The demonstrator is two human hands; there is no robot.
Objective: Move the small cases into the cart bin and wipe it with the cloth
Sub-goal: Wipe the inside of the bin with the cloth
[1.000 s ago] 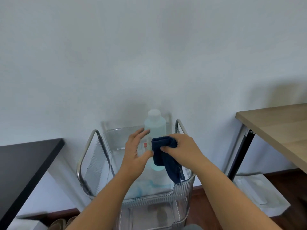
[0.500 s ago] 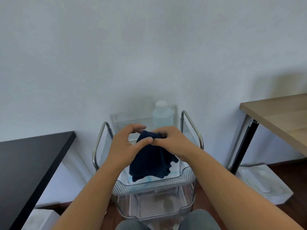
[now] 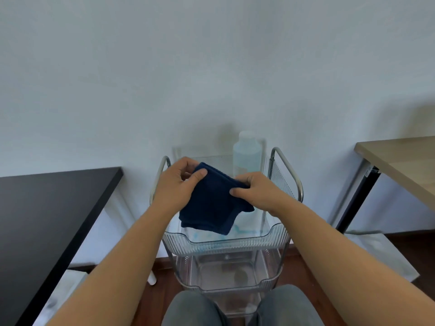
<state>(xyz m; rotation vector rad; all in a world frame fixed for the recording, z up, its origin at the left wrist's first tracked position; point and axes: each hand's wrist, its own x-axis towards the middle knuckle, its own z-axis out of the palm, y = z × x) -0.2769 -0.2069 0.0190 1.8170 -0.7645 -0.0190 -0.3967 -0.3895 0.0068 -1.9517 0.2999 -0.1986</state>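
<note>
A dark blue cloth (image 3: pixel 211 203) hangs spread out above the top bin (image 3: pixel 226 241) of a clear plastic cart with metal side handles. My left hand (image 3: pixel 176 184) pinches the cloth's upper left corner. My right hand (image 3: pixel 256 191) pinches its upper right edge. The cloth's lower edge droops into the bin, just above the bin floor, where pale blue marks show. A translucent bottle (image 3: pixel 246 154) with a white cap stands at the bin's back right. No small cases are visible.
A black table (image 3: pixel 47 220) stands to the left of the cart and a light wooden table (image 3: pixel 404 161) with a black leg to the right. A lower cart bin (image 3: pixel 226 276) sits under the top one. My knees (image 3: pixel 195 309) are close to the cart's front. A white wall is behind.
The cloth went from bunched in my right hand to held open between both hands. My hands have moved apart, and the view has shifted back and down.
</note>
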